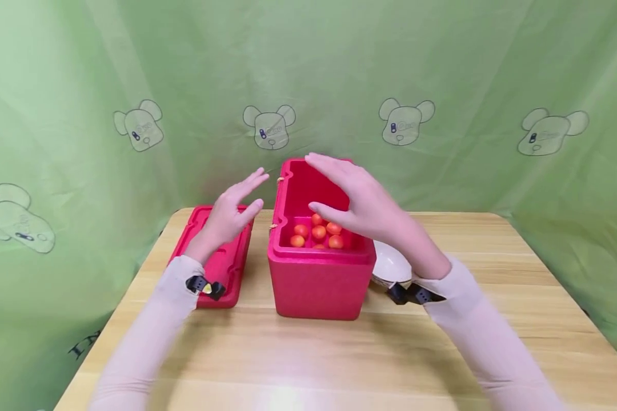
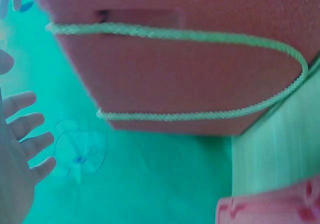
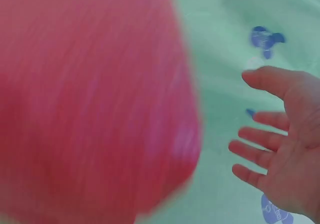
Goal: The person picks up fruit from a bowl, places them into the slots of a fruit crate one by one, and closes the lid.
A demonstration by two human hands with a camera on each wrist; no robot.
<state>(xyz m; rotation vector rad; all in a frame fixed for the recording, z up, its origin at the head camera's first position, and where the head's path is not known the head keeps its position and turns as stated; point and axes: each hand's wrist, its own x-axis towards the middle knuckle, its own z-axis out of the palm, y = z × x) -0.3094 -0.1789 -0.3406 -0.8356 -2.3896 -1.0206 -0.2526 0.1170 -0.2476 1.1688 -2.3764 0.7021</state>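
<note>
A red box (image 1: 321,288) stands upright on the table with its top uncovered. Several small orange-red fruits, perhaps cherry tomatoes (image 1: 318,232), lie on its floor. My left hand (image 1: 229,211) hovers left of the box, fingers extended and holding nothing. On the other side, my right hand (image 1: 362,197) is raised over the box's right rim, its fingers spread and its palm bare in the right wrist view. A pale rope handle (image 2: 200,34) hangs along the box's side in the left wrist view.
Left of the box, a red lid (image 1: 228,285) lies flat on the wooden table (image 1: 308,365). A white bowl (image 1: 391,264) sits close to the box's right side, partly hidden by the right forearm. Green printed cloth (image 1: 334,74) hangs behind.
</note>
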